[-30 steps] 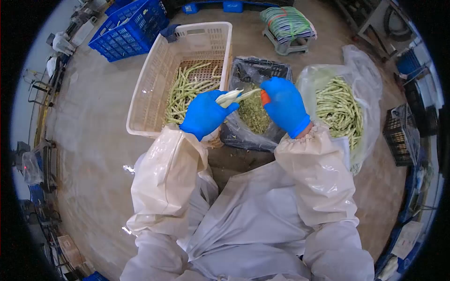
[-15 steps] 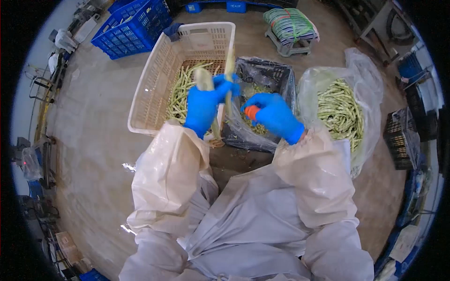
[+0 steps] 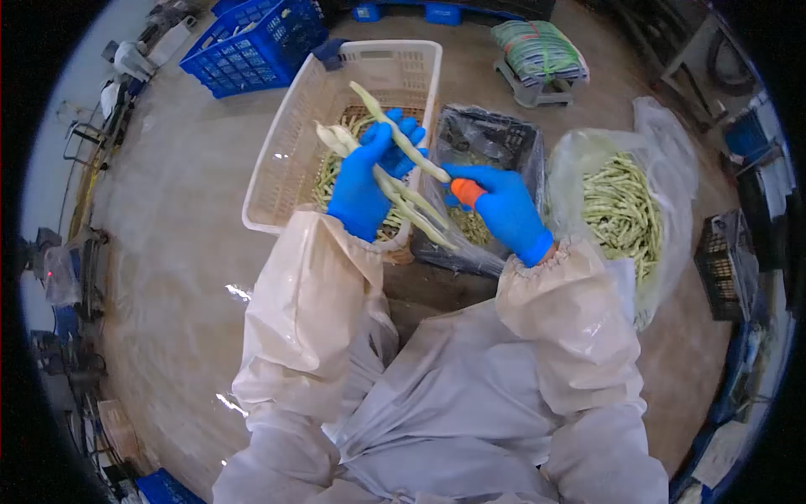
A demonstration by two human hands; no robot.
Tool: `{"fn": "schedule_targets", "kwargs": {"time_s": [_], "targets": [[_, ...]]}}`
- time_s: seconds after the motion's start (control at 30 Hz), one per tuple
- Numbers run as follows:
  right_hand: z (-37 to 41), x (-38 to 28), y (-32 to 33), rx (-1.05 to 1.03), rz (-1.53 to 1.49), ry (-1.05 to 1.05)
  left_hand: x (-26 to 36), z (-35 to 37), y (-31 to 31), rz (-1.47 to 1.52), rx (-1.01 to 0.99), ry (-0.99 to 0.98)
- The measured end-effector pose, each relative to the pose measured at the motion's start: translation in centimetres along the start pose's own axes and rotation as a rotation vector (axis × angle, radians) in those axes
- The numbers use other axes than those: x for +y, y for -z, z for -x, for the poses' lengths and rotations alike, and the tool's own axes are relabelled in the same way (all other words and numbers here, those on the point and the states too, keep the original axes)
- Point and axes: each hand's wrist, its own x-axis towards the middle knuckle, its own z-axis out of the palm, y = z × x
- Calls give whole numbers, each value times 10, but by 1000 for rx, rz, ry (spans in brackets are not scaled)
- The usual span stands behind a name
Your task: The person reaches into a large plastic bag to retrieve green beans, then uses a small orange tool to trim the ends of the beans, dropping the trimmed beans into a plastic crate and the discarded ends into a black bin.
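My left hand point(image 3: 366, 178), in a blue glove, holds several long pale green bean pods point(image 3: 409, 200). One pod point(image 3: 399, 139) lies across its fingers and reaches toward my other hand. My right hand point(image 3: 504, 207), also gloved, is closed round an orange handle point(image 3: 467, 192); what extends from the handle is too small to tell. The pod's end is close to the right fingertips. Below my left hand is the cream crate point(image 3: 257, 181) with pods in it. Under my right hand stands a black crate point(image 3: 489, 134) lined with clear plastic, with green bits inside.
A clear plastic bag point(image 3: 564, 168) full of pods point(image 3: 622, 210) stands to the right. Blue crates point(image 3: 253, 52) are at the upper left. A striped bundle point(image 3: 540, 52) rests on a small stool point(image 3: 531, 91). Another black crate point(image 3: 726, 265) is at the far right.
The view has shifted, so the crates appear further right. The pods in my left hand now spread out, one angled toward the orange handle, and its fingers have opened somewhat.
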Motion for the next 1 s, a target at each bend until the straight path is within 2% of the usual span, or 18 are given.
{"fn": "schedule_targets", "kwargs": {"time_s": [0.07, 0.1, 0.13, 0.17, 0.27, 0.3, 0.4, 0.47, 0.5, 0.57, 0.6, 0.7, 0.73, 0.83, 0.9, 0.97, 1.0], "targets": [[0, 8, -1, -45, -106, -90, -8, 1, 0, 58, 0, 31], [-1, 9, -2, -25, -187, -87, -7, 3, -3, 67, -112, -7], [1, 10, -2, -19, -283, -81, -3, 12, -19, 231, -53, -5], [0, 5, 0, -32, -247, -151, -12, -3, -1, 170, -103, -54], [1, -1, -4, 22, -189, -262, -12, 0, -5, 224, -43, -25], [0, 0, -8, 49, -160, -208, -9, 3, -8, 203, 16, -2], [3, 3, -5, 218, -36, -44, -15, -3, -5, -40, 165, 7], [2, -3, 7, 277, 212, 21, -17, -5, -5, -302, 299, 37], [1, -4, 13, 305, 335, 54, -18, -4, -4, -439, 269, 79], [-1, 2, 18, 320, 391, 97, -20, -1, -4, -717, 205, 165], [-1, 8, 20, 328, 417, 118, -20, 2, -13, -943, 255, 205], [-4, 30, 23, 279, 473, 128, -46, 9, -9, -1543, 79, -505], [-3, 27, 21, 247, 387, 61, -52, 7, -6, -1417, -16, -572], [-1, 18, 12, 167, 166, -81, -60, 11, -10, -1395, 42, -847], [-1, 26, 8, 129, 76, -103, -56, 15, -12, -1572, 21, -571], [1, 32, 6, 104, 275, -68, -49, 14, -14, -1697, -31, -255], [2, 30, 5, 92, 374, -51, -51, 15, -13, -1695, -17, -284]]}}
